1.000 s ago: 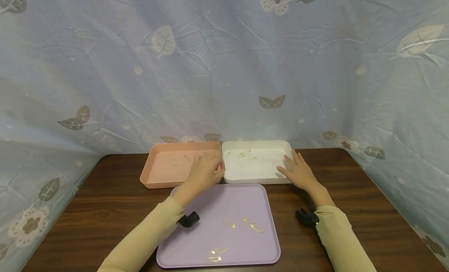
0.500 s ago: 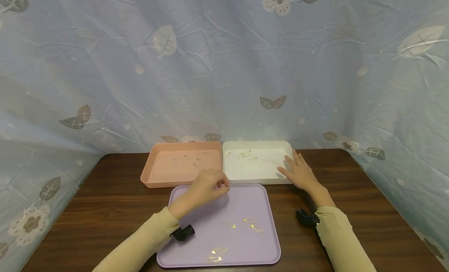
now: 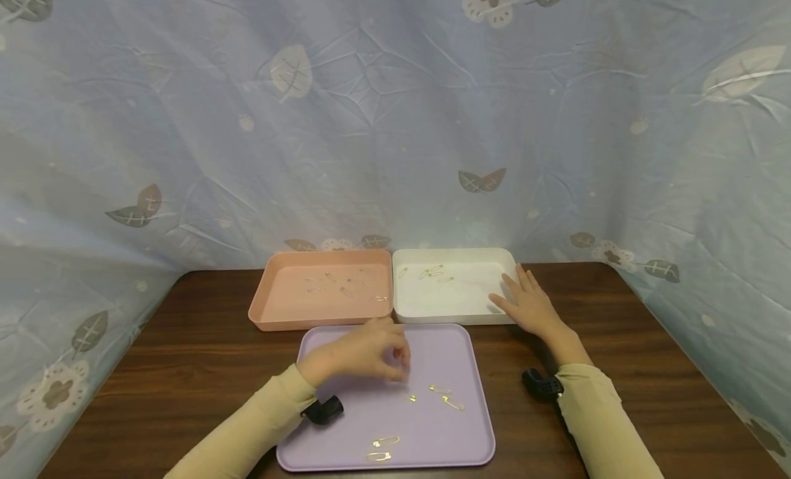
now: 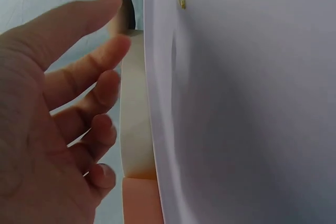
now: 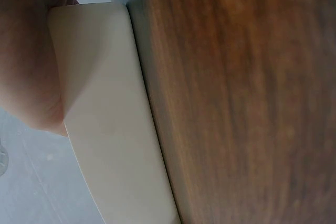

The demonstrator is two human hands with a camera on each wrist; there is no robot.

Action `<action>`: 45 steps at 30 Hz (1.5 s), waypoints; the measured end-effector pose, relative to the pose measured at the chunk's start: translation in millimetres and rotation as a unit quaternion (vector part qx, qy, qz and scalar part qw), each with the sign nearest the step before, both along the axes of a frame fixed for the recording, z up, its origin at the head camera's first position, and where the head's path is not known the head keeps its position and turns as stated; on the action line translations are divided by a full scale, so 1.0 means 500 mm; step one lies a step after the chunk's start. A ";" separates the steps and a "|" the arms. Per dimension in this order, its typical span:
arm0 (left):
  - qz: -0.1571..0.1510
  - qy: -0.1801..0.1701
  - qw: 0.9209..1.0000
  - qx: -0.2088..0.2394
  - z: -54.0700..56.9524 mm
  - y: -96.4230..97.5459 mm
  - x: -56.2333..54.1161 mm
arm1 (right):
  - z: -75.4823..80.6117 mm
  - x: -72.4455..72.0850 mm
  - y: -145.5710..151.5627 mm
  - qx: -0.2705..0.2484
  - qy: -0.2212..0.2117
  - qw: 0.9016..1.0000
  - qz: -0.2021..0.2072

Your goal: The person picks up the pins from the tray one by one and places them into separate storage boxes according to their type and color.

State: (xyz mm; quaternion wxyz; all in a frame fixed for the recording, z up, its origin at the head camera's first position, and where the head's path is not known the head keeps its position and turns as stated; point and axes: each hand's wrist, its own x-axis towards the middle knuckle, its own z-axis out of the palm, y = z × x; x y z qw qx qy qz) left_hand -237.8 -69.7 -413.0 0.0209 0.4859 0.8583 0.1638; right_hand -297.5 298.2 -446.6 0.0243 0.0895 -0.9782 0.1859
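My left hand [image 3: 371,352] hovers over the lilac tray [image 3: 346,445]. Its thumb and loosely bent fingers stand apart with nothing between them in the left wrist view. Just beyond the thumb lies a gold safety pin [image 3: 412,398], partly hidden by the hand. To its right are two more gold safety pins [image 3: 453,403], and another pair [image 3: 386,440] lies near the tray's front edge. At the right end of the white tray [image 3: 454,320], my right hand [image 3: 530,307] rests on the rim, fingers spread.
Behind the lilac tray, a pink tray [image 3: 259,307] holds several small silver safety pins [image 3: 346,291]. It stands against the white tray, where several gold safety pins [image 3: 435,274] lie. All three trays are on a dark wooden table [image 3: 154,369] before a patterned curtain [image 3: 371,156].
My left hand has come back from the pink tray to the lilac one, and its thumb and fingers have parted. A silver safety pin now shows at the pink tray's right side. The right hand stays put.
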 end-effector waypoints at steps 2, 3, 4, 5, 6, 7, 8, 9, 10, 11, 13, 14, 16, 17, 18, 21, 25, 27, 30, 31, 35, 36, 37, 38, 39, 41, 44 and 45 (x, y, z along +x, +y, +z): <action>-0.004 -0.002 1.000 -0.012 0.000 -0.001 0.001 | 0.000 0.000 0.000 0.002 0.000 1.000 0.001; -0.005 -0.006 1.000 -0.016 0.000 -0.001 0.001 | 0.001 0.000 0.001 0.003 -0.001 1.000 0.001; -0.007 -0.010 1.000 -0.020 -0.001 -0.001 0.001 | 0.001 0.000 0.001 0.003 -0.002 1.000 0.001; -0.006 -0.015 1.000 -0.025 -0.002 -0.001 0.001 | 0.001 0.000 0.002 0.003 -0.004 1.000 0.001; -0.005 -0.021 0.999 -0.030 -0.003 -0.002 0.001 | 0.001 0.000 0.001 0.001 -0.004 1.000 0.002; -0.005 -0.026 0.999 -0.035 -0.005 -0.002 0.001 | 0.001 0.000 0.001 0.001 -0.005 1.000 0.002; -0.005 -0.032 0.999 -0.040 -0.007 -0.001 0.001 | 0.001 0.001 0.001 0.000 -0.005 1.000 0.002; -0.006 -0.037 0.998 -0.046 -0.009 -0.001 0.000 | 0.001 0.001 0.001 0.000 -0.005 1.000 0.001; -0.011 -0.041 0.998 -0.049 -0.011 0.000 0.000 | 0.001 0.001 0.001 0.000 -0.005 1.000 0.001; -0.013 -0.044 0.997 -0.054 -0.013 0.000 0.000 | 0.001 0.001 0.001 0.001 -0.006 1.000 0.001; -0.020 -0.049 0.997 -0.063 -0.016 0.002 0.001 | 0.001 0.002 0.002 0.001 -0.004 1.000 0.000; -0.021 -0.051 0.996 -0.067 -0.018 0.003 0.002 | 0.001 0.002 0.002 0.001 -0.004 1.000 0.000; -0.021 -0.055 0.996 -0.074 -0.020 0.004 0.004 | 0.001 0.002 0.002 -0.002 -0.005 1.000 -0.001; -0.019 -0.056 0.995 -0.077 -0.020 0.005 0.005 | 0.001 0.002 0.002 -0.001 -0.004 1.000 -0.001; -0.019 -0.057 0.995 -0.078 -0.021 0.005 0.005 | 0.002 0.003 0.002 -0.002 -0.004 1.000 -0.001; -0.020 -0.071 0.995 -0.072 -0.020 0.006 0.006 | 0.002 0.003 0.003 -0.002 -0.004 1.000 -0.001; -0.026 -0.088 0.994 -0.065 -0.019 0.007 0.007 | 0.004 0.004 0.003 -0.002 -0.002 1.000 -0.002; -0.023 -0.094 0.993 -0.070 -0.019 0.007 0.007 | 0.005 0.005 0.003 -0.004 -0.002 1.000 -0.001; -0.020 -0.102 0.992 -0.075 -0.019 0.009 0.007 | 0.005 0.006 0.002 -0.005 -0.002 1.000 -0.002; -0.019 -0.103 0.992 -0.076 -0.019 0.009 0.007 | 0.005 0.006 0.002 -0.006 -0.001 1.000 -0.002; -0.024 -0.100 0.992 -0.076 -0.020 0.010 0.008 | 0.005 0.006 -0.001 -0.008 0.002 1.000 -0.002; -0.026 -0.098 0.992 -0.076 -0.020 0.010 0.008 | 0.005 0.006 -0.001 -0.008 0.002 1.000 -0.002; -0.028 -0.096 0.992 -0.076 -0.019 0.010 0.008 | 0.005 0.006 -0.002 -0.008 0.002 1.000 -0.001; -0.029 -0.093 0.992 -0.077 -0.019 0.010 0.008 | 0.005 0.007 -0.002 -0.008 0.002 1.000 -0.001; -0.030 -0.091 0.993 -0.076 -0.019 0.010 0.009 | 0.005 0.007 -0.002 -0.007 0.001 1.000 -0.001; -0.030 -0.087 0.993 -0.076 -0.019 0.010 0.009 | 0.005 0.006 -0.003 -0.006 0.000 1.000 0.000; -0.028 -0.083 0.993 -0.073 -0.019 0.008 0.009 | 0.005 0.006 -0.004 -0.002 0.000 1.000 0.000; -0.027 -0.084 0.994 -0.070 -0.018 0.007 0.009 | 0.005 0.006 -0.004 -0.001 0.000 1.000 0.000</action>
